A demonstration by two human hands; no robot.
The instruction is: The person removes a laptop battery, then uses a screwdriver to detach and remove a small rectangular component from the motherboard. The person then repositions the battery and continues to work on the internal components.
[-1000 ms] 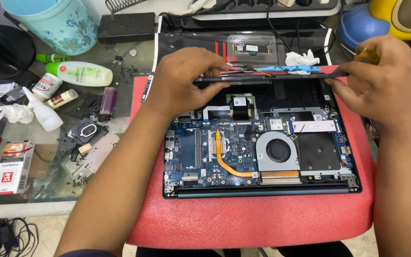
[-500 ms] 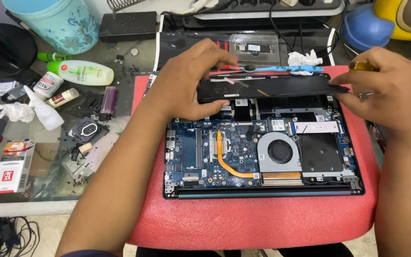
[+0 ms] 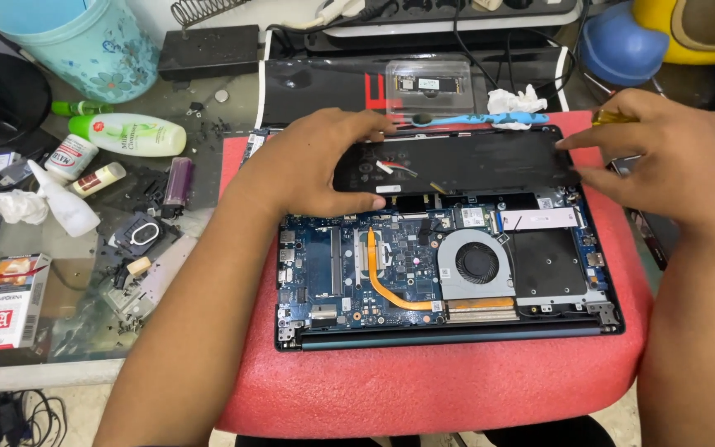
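Clutter fills the left side of the glass desk (image 3: 84, 331): a pale blue patterned bucket (image 3: 76, 41) at the far corner, a white and green lotion bottle (image 3: 130, 134) lying on its side, a small white dropper bottle (image 3: 66, 203), a purple lighter (image 3: 178, 180) and a red and white carton (image 3: 11, 302) near the front edge. Just right of these, a red foam pad (image 3: 424, 389) carries an opened laptop (image 3: 448, 277) with its base cover off, so that the blue circuit board, a copper heat pipe (image 3: 386, 285) and a round grey fan (image 3: 477, 265) show. The left hand (image 3: 320, 165) lies over the left end of a long flat black battery (image 3: 465, 161), thumb curled under its near edge and fingers spread across its top, gripping it. The battery spans the far part of the laptop shell, above the board. A blue toothbrush (image 3: 477, 120) lies just behind it, beside a crumpled white tissue (image 3: 516, 101). The right hand (image 3: 664, 161) pinches the battery's right end between thumb and fingers, and a yellow-handled tool (image 3: 614, 117) pokes out from behind its knuckles.
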